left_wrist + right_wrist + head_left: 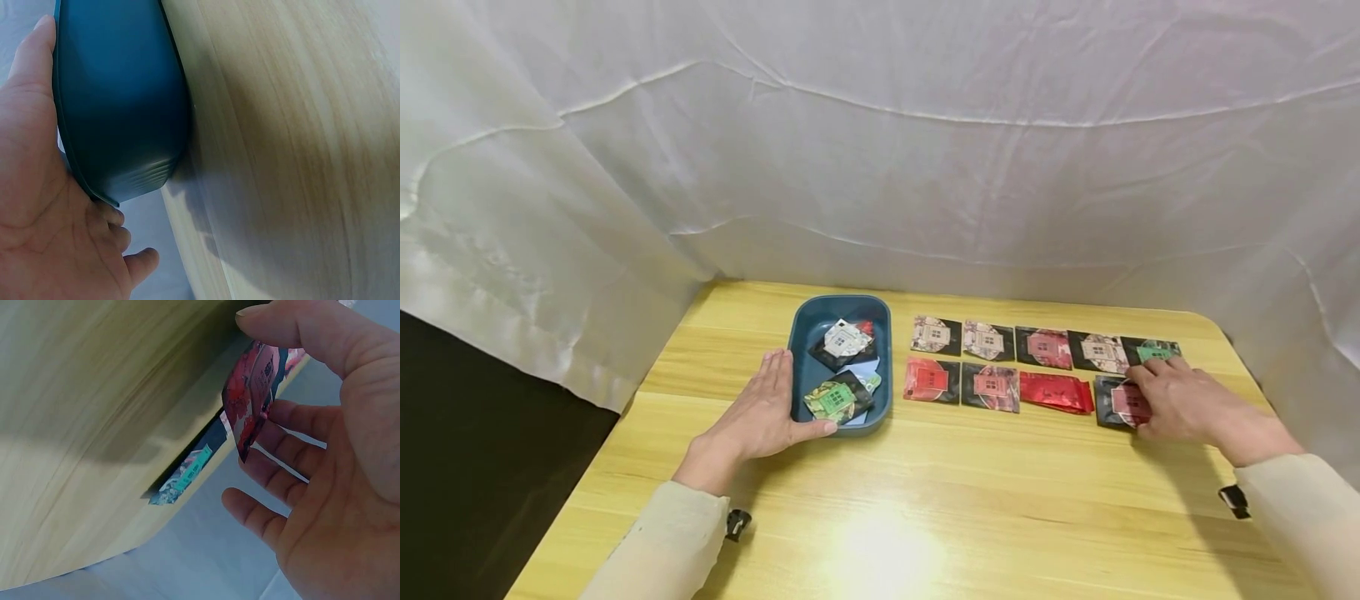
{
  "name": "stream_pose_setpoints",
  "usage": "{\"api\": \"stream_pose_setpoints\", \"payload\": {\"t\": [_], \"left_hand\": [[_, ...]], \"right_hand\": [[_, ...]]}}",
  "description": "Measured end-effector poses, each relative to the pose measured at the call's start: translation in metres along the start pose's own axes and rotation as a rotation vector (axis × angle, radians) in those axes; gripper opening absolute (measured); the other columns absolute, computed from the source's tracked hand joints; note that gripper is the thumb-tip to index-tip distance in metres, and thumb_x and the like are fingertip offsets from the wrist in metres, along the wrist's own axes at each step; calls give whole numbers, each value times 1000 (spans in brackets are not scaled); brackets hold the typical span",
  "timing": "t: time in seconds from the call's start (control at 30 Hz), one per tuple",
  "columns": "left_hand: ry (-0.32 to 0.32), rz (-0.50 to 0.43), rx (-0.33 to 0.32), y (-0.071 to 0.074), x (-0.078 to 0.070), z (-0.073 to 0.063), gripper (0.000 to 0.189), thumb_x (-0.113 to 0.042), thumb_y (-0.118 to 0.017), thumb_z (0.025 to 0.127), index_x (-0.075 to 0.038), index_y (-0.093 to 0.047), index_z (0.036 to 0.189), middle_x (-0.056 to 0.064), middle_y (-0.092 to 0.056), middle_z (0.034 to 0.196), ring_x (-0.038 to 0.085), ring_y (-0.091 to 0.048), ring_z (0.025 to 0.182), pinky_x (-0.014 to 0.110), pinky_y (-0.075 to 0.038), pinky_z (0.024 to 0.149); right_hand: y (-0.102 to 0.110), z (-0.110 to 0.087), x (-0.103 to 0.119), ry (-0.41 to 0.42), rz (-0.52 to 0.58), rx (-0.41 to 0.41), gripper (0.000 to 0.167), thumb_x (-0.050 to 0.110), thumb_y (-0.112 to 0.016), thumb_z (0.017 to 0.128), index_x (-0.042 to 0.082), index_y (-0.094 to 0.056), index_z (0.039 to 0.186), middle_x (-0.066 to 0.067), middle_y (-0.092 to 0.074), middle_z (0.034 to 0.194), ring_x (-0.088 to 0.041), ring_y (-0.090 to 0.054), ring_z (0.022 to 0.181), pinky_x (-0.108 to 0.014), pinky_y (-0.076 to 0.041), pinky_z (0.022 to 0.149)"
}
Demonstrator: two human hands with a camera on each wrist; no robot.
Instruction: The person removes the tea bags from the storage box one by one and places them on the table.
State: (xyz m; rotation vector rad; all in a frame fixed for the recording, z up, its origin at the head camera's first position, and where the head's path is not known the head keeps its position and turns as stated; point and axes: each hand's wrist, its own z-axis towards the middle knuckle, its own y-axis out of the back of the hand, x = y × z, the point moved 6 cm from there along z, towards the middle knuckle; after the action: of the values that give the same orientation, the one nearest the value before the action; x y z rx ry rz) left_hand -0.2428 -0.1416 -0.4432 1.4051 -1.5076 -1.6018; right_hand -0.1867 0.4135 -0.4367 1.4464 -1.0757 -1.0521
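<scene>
My left hand (760, 408) rests against a dark blue tray (886, 367), its straight fingers along the left side and its thumb at the near rim. In the left wrist view the palm (37, 187) lies beside the tray's outer wall (125, 94). Inside the tray are a white-and-black sachet (846, 340) and a green-and-black sachet (833, 402). At the right, my right hand (1183, 404) holds a pink-and-black sachet (1122, 403) by its edges between thumb and fingers. The right wrist view shows this sachet (247, 394) tilted and slightly bent.
Several sachets stand in a back row, from a cream one (934, 335) to a green one (1152, 352) beside my right fingers. A front row has a red-and-black sachet (931, 380), a pink one (991, 387) and shiny red packets (1056, 392). White curtain (925, 183) hangs behind.
</scene>
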Motion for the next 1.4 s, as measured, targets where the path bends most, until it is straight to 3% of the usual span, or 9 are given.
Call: {"api": "stream_pose_setpoints", "payload": {"t": [0.7,0.87,1.03,1.4], "left_hand": [[3,-1,-7,-1,0,0,140,-86,-62,83,6,2,166,25,4,176,42,0,164,57,-13,132],[-2,0,-12,-1,0,0,140,-87,-62,83,7,1,166,26,3,175,43,0,164,58,-14,132],[-2,-2,-9,-1,-1,1,140,-87,-61,83,6,2,166,25,4,175,41,2,164,56,-12,132],[4,3,4,0,0,0,141,-88,-61,82,7,2,166,24,5,175,41,4,164,56,-10,133]], "right_hand": [[-3,3,8,-18,-5,63,98,43,-93,71,-5,-53,147,-38,-51,146,-66,-43,131,-81,-36,106],[3,5,15,4,-8,21,86,30,-88,74,-5,-55,144,-36,-54,143,-64,-46,130,-81,-35,108],[17,12,31,70,-31,-75,68,24,-82,82,-7,-59,139,-32,-62,133,-56,-56,121,-75,-43,104],[55,42,98,195,-17,-259,62,24,-86,86,-9,-63,133,-28,-68,125,-47,-63,114,-63,-53,100]]}}
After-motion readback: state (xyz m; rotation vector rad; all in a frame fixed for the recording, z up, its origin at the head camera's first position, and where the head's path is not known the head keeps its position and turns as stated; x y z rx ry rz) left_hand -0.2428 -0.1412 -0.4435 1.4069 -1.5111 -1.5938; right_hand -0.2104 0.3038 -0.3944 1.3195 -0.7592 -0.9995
